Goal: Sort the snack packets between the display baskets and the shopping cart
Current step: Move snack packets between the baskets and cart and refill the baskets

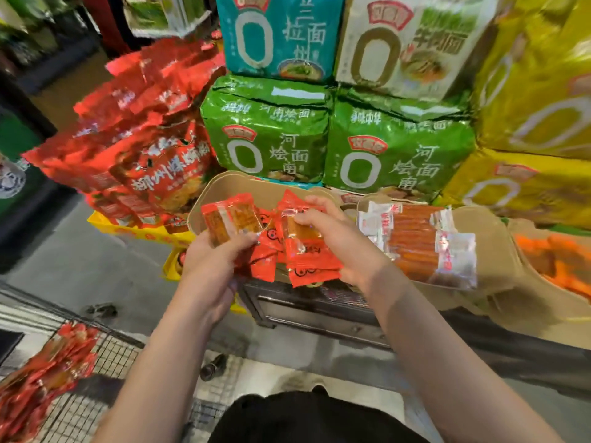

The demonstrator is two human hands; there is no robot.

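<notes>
A tan display basket (224, 187) in the middle holds small red snack packets. My left hand (211, 263) grips a bunch of these red packets (228, 219) at the basket's left front. My right hand (335, 241) grips another bunch of red packets (307, 254) just to the right, over the basket's front edge. A second tan basket (499, 247) to the right holds clear-ended packets of orange sticks (415, 238). At the bottom left, the wire shopping cart (121, 353) carries a heap of red packets (41, 378).
Big green (271, 129), teal (278, 36), white and yellow (527, 75) noodle multipacks are stacked behind the baskets. Red bags (137, 139) pile up at the left on yellow crates. A third basket with orange snacks (559, 266) sits far right. A dark metal rack (313, 311) stands under the baskets.
</notes>
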